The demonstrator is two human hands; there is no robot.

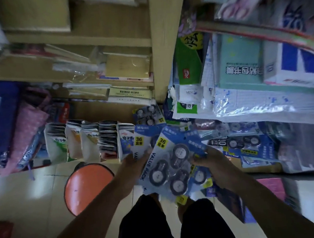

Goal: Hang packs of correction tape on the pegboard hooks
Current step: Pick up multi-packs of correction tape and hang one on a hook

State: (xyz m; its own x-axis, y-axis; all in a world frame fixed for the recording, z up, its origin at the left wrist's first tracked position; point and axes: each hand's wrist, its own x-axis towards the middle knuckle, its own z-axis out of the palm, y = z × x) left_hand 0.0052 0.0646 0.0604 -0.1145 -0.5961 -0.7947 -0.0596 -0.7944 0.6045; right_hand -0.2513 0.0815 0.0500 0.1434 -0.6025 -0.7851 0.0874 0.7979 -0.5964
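I look down at a fanned stack of blue correction tape packs [168, 162], each with round black tape dispensers and a yellow "36" label. My left hand [132, 162] grips the stack's left edge. My right hand [207, 157] grips its right edge. More blue correction tape packs [251, 146] lie in a pile to the right, and one pack [148, 115] stands behind near the shelf post. No pegboard or hooks can be made out in this blurred view.
An orange round stool [88, 187] stands on the tiled floor to my lower left. A row of white packets [89, 142] fills a low shelf. Wooden shelves [166, 41] with books and stacked stationery [243, 68] rise ahead and to the right.
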